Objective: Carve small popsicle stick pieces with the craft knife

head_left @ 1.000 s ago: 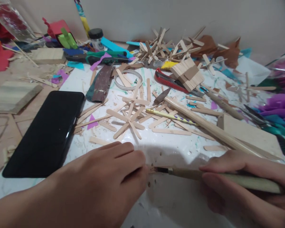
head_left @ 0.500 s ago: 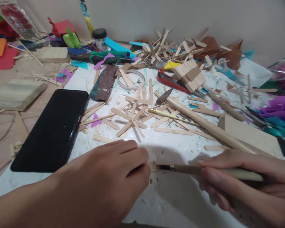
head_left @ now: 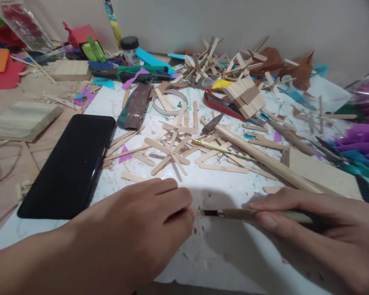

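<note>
My left hand (head_left: 153, 229) is closed near the front of the white work surface, knuckles up. Its fingertips are tucked under, so whatever they pinch is hidden. In my right hand (head_left: 313, 229) lies a wood carving chisel (head_left: 238, 214), its wooden handle between thumb and fingers and its dark metal blade pointing left. The blade's tip is right beside my left fingers, where small light shavings (head_left: 199, 212) show. Dark crumbs are scattered on the white surface (head_left: 221, 254) around the tip.
A black phone (head_left: 69, 168) lies left of my hand. Craft sticks (head_left: 172, 155), a pencil (head_left: 221, 148) and a wooden rod (head_left: 264, 157) lie ahead. Farther back are a red utility knife (head_left: 221, 105) and a wooden block (head_left: 246, 96); scissors (head_left: 341, 157) lie at right.
My right hand has shifted slightly up and left and rolled, so its lower fingers are now out of sight. The chisel still points at my left fingers, which have barely moved.
</note>
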`<state>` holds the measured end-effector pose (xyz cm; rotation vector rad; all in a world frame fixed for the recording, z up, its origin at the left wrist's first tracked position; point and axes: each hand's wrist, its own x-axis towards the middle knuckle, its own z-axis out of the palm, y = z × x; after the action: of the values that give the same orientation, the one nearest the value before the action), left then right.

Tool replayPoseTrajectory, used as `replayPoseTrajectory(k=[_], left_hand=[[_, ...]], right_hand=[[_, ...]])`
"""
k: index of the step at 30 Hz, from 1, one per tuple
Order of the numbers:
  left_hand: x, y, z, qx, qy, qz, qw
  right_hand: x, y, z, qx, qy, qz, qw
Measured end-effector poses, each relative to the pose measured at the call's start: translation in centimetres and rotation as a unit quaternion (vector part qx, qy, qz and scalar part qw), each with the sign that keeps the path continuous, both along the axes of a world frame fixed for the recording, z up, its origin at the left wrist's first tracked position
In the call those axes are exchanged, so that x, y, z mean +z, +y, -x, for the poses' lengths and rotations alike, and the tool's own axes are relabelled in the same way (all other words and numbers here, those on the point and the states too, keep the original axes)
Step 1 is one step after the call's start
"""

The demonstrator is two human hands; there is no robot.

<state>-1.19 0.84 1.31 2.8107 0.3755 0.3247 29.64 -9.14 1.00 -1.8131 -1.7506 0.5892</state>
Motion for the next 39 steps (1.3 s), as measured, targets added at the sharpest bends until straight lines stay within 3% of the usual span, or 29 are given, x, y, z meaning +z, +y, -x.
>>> replayPoseTrajectory(k=[3, 5, 8, 19, 23, 35, 39], left_hand=[[-0.3, -0.2, 0.0, 0.011, -0.009, 0.006, 1.0], [-0.5, -0.4, -0.1, 0.025, -0.012, -0.008, 1.0], [-0.6, -0.5, -0.2, 0.029, -0.01, -0.034, 0.999], [-0.5, 0.3, 0.1, -0.005, -0.035, -0.051, 0.998], [0.0, 0.7, 0.4, -0.031, -0.008, -0.028, 0.999], [-0.2, 0.5, -0.1, -0.022, 0.007, -0.023, 0.999], [-0.3, 0.3, 0.0, -0.003, 0.024, 0.012, 1.0]], right_hand=[[0.0, 0.1, 0.0, -0.027, 0.026, 0.043, 0.998], [0.0, 0.3, -0.3, 0.01, 0.031, 0.045, 0.998], [0.1, 0.4, -0.8, 0.064, 0.011, 0.024, 0.998], [-0.1, 0.3, -1.1, 0.12, -0.071, -0.055, 0.989], [-0.4, 0.1, -1.5, 0.13, -0.082, -0.065, 0.986], [0.1, 1.2, -0.5, 0.145, -0.06, -0.058, 0.986], [0.5, 1.5, -0.3, 0.167, -0.058, -0.056, 0.983]])
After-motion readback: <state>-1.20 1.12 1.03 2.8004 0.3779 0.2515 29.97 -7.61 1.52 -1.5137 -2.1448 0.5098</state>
